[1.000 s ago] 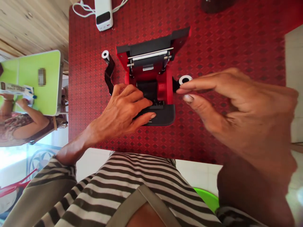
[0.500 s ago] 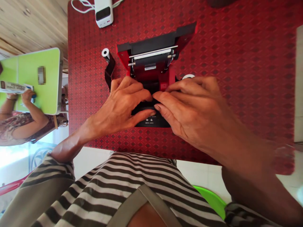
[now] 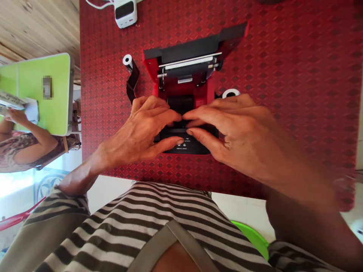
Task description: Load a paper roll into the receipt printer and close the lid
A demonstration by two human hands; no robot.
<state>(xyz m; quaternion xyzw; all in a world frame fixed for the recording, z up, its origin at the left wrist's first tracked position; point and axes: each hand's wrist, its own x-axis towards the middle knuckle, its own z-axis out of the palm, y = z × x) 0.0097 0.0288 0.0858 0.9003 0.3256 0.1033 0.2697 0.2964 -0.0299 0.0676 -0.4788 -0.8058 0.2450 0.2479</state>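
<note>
A red and black label printer stands in front of me with its lid raised. My left hand reaches over its left side, fingers curled into the opening and thumb resting on the black front panel. From the right, my right hand brings bent fingers and thumb close together at the same spot, almost touching the left fingertips. Whatever lies between the fingers is hidden. A small roll with loose black ribbon lies left of the printer. Another white-cored roll sits just to its right, partly behind my right hand.
A white power bank with a cable lies at the back left of the red table. At far left, another person's hand holds a box over a green table. Something green shows below the table edge.
My right hand has come in from the right side to the printer's opening, beside the left fingers. The left hand has stayed at the printer. The view has shifted slightly.
</note>
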